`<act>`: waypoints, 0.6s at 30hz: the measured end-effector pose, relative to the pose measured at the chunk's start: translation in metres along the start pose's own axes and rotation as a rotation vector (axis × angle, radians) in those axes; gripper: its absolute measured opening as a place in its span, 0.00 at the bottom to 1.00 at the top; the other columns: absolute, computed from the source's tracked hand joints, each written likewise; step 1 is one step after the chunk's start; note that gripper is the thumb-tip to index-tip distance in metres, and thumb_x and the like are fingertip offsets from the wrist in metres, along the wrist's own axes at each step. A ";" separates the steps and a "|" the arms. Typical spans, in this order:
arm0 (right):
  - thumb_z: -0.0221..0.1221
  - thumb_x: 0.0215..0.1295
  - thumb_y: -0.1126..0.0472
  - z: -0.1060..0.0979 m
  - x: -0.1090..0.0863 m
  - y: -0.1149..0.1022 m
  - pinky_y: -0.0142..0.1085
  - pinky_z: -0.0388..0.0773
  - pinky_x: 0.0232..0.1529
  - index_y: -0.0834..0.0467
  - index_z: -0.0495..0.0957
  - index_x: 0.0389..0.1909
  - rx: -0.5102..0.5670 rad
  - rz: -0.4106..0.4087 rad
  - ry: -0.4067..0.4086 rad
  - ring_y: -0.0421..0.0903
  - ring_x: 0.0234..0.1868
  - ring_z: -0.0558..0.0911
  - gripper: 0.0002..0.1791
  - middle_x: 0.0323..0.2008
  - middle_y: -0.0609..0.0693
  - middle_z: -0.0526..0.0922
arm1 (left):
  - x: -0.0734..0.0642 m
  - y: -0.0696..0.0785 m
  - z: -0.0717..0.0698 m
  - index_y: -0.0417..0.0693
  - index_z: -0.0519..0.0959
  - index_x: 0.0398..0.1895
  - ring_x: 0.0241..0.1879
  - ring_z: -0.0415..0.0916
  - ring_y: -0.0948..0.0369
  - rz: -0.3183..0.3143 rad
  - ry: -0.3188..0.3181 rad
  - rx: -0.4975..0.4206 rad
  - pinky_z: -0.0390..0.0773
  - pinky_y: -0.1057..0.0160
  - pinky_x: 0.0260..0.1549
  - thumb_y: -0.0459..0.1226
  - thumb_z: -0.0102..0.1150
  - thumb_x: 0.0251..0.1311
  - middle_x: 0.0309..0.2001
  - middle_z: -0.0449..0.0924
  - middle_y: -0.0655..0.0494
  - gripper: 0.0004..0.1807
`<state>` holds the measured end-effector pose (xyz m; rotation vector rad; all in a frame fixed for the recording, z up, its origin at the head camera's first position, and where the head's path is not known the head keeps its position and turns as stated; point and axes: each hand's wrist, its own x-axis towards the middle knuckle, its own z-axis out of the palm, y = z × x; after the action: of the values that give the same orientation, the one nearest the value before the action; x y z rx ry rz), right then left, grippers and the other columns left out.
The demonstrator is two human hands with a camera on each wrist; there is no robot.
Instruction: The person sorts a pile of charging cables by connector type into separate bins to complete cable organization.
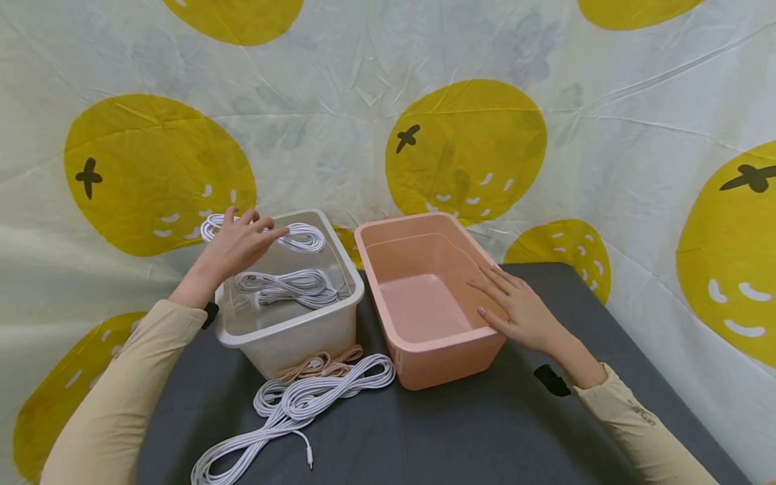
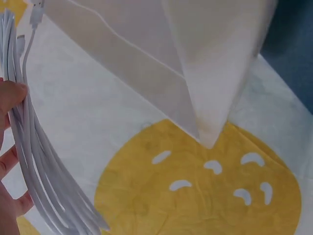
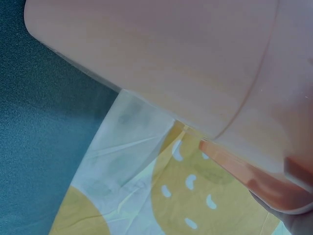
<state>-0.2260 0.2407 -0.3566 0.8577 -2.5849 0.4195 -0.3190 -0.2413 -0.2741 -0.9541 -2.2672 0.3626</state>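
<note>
My left hand [image 1: 242, 237] holds a coiled white cable [image 1: 304, 237] over the far left part of a whitish plastic bin [image 1: 297, 343]. In the left wrist view, the thumb presses on the strands of this cable [image 2: 39, 147], and a plug end [image 2: 36, 14] sticks out near the top. Another coiled white cable [image 1: 291, 286] lies inside the whitish bin. My right hand [image 1: 524, 310] rests on the right rim of a pink plastic bin [image 1: 448, 364], its fingers extended over the edge. The inside of the pink bin shows bare floor.
In front of the bins, a long bundled white cable [image 1: 312, 397] lies on the dark tabletop [image 1: 448, 438]. A peach-coloured cable [image 1: 318, 366] lies against the whitish bin's base. Behind everything hangs a pale cloth [image 1: 339, 101] with yellow fruit prints.
</note>
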 end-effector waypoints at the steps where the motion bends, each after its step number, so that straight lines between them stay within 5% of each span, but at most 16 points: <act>1: 0.53 0.59 0.52 0.000 0.000 0.000 0.57 0.54 0.58 0.47 0.62 0.62 0.000 -0.003 0.001 0.60 0.65 0.56 0.28 0.66 0.58 0.58 | 0.001 -0.001 0.001 0.57 0.75 0.49 0.38 0.66 0.50 -0.005 -0.009 0.001 0.65 0.38 0.42 0.34 0.59 0.51 0.37 0.74 0.52 0.20; 7: 0.53 0.59 0.52 0.000 0.000 -0.001 0.57 0.54 0.58 0.47 0.63 0.62 -0.001 -0.013 0.006 0.60 0.65 0.57 0.28 0.66 0.57 0.57 | 0.002 -0.003 0.001 0.54 0.72 0.53 0.39 0.66 0.49 -0.059 -0.052 0.002 0.62 0.35 0.45 0.31 0.58 0.50 0.37 0.74 0.50 0.24; 18: 0.54 0.58 0.53 -0.001 0.000 -0.001 0.57 0.54 0.58 0.48 0.63 0.62 -0.007 -0.009 0.002 0.59 0.66 0.56 0.28 0.67 0.56 0.56 | -0.011 -0.004 -0.003 0.51 0.74 0.50 0.38 0.66 0.48 -0.090 -0.012 -0.098 0.59 0.37 0.41 0.34 0.62 0.46 0.35 0.75 0.49 0.23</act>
<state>-0.2248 0.2401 -0.3555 0.8653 -2.5789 0.4083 -0.3134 -0.2519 -0.2742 -0.8970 -2.3482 0.2211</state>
